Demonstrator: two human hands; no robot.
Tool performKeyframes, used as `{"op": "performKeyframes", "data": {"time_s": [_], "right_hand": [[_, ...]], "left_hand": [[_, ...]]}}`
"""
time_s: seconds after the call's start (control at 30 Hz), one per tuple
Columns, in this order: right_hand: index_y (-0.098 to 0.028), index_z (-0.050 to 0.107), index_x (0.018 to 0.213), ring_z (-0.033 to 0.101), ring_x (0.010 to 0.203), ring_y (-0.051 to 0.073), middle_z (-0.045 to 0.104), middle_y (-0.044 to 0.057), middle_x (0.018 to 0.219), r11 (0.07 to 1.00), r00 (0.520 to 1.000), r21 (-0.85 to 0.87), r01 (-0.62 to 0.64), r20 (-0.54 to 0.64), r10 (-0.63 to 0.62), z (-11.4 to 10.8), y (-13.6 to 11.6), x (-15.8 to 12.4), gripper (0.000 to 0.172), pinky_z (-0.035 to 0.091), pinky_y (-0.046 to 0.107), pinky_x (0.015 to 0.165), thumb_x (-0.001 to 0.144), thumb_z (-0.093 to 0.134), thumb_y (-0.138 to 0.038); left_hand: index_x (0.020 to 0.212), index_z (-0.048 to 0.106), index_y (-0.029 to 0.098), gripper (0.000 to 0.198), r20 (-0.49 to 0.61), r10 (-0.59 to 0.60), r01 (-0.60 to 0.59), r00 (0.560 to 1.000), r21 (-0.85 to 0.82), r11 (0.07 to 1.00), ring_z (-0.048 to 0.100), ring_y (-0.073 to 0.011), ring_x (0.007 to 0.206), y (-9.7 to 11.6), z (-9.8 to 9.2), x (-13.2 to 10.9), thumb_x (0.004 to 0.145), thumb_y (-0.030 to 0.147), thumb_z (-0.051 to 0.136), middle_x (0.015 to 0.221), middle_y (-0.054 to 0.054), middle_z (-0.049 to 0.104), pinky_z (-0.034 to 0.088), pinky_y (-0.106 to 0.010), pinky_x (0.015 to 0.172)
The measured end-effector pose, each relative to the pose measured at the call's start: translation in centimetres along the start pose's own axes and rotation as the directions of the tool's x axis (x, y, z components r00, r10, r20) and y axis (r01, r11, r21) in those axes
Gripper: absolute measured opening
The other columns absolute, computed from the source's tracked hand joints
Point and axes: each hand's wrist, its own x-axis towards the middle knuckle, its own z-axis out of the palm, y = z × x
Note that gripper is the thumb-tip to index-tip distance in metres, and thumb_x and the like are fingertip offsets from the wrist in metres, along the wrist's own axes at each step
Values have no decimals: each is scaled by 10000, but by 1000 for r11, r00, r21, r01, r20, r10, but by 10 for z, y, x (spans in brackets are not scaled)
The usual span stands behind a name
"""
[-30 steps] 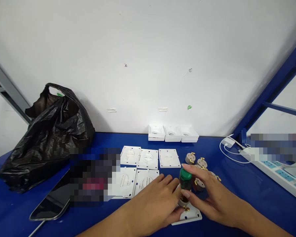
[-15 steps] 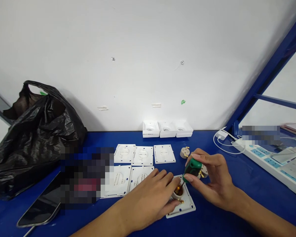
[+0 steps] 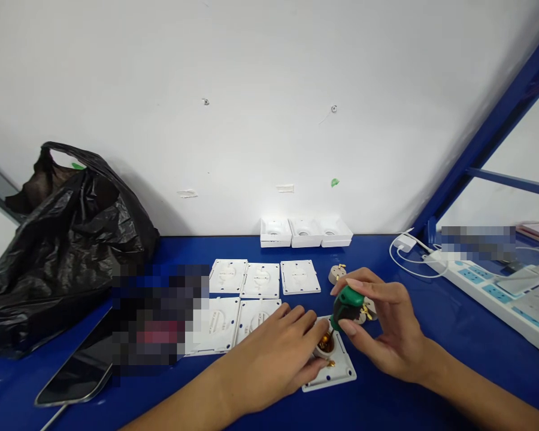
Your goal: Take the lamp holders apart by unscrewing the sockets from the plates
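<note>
My right hand grips a short green-and-black screwdriver, its shaft tilted down into a round lamp socket. Brassy metal shows inside the socket, which sits on a square white plate. With fingers curled round the socket's left side, my left hand holds it against the plate and hides part of both. Just beyond my right hand lies a loose round socket piece with brass tabs. Other such pieces are partly hidden behind its fingers.
Several square white plates lie left of centre. White open boxes line the wall. A power strip with white cables runs along the right, beside a blue frame. At left are a black plastic bag and a phone.
The screwdriver handle has shifted slightly left in my right hand's fingers and tilts a little differently. My left hand stays on the socket. The whole view has moved slightly.
</note>
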Motion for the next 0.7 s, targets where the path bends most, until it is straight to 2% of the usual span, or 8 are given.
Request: {"op": "performKeyframes", "data": {"time_s": [0.07, 0.23, 0.3, 0.47, 0.6, 0.7], "right_hand": [[-300, 450, 1497, 677, 940, 237, 647, 46, 1016, 1000, 1000, 30, -6, 20, 5, 0, -1, 2, 695, 625, 395, 705, 901, 689, -32], [-310, 491, 1436, 655, 960, 224, 594, 67, 1122, 996, 993, -1, -95, -67, 94, 2, 1, -7, 693, 580, 317, 618, 861, 734, -11], [-310, 492, 1431, 653, 972, 221, 585, 65, 1134, 996, 994, -8, -85, -73, 84, 2, 1, -7, 693, 591, 329, 647, 858, 734, -6], [-316, 453, 1474, 662, 979, 236, 627, 41, 1043, 997, 1000, 80, -4, 20, 2, 0, -1, 3, 685, 613, 382, 697, 898, 670, -14], [-312, 480, 1454, 681, 1069, 274, 609, 62, 1136, 997, 997, 47, -67, -35, 69, 0, 0, 0, 676, 619, 492, 832, 886, 705, -23], [-309, 479, 1444, 682, 1028, 255, 591, 47, 1098, 997, 996, 32, -66, -56, 68, 2, 2, -3, 683, 620, 472, 823, 878, 713, -8]], "left_hand": [[1178, 597, 179, 247, -11, 2, -2, 1000, -2, 1000, 691, -283, 982, 0, 1, 0, 1027, 341, 706, 1091, -60, 710, 558, -451, 925], [1328, 554, 164, 366, -43, 11, -10, 999, 3, 1000, 682, -311, 1092, -3, 5, -1, 1045, 359, 679, 1180, -87, 713, 540, -482, 986], [1298, 569, 161, 358, -32, 13, -13, 999, -2, 1000, 684, -314, 1084, -3, 4, -1, 1029, 354, 705, 1166, -85, 713, 545, -484, 981], [1175, 600, 177, 238, 4, 0, 0, 1000, -7, 1000, 691, -292, 994, -1, 0, 0, 1029, 334, 704, 1096, -72, 707, 551, -472, 951], [1233, 581, 170, 286, 7, 4, -4, 1000, 4, 1000, 686, -302, 1020, -1, 0, 1, 1040, 353, 687, 1140, -85, 708, 543, -483, 958], [1244, 576, 172, 292, 10, 17, -17, 1000, 2, 1000, 689, -302, 1019, -3, 1, 0, 1041, 351, 685, 1148, -86, 710, 547, -474, 939]]}}
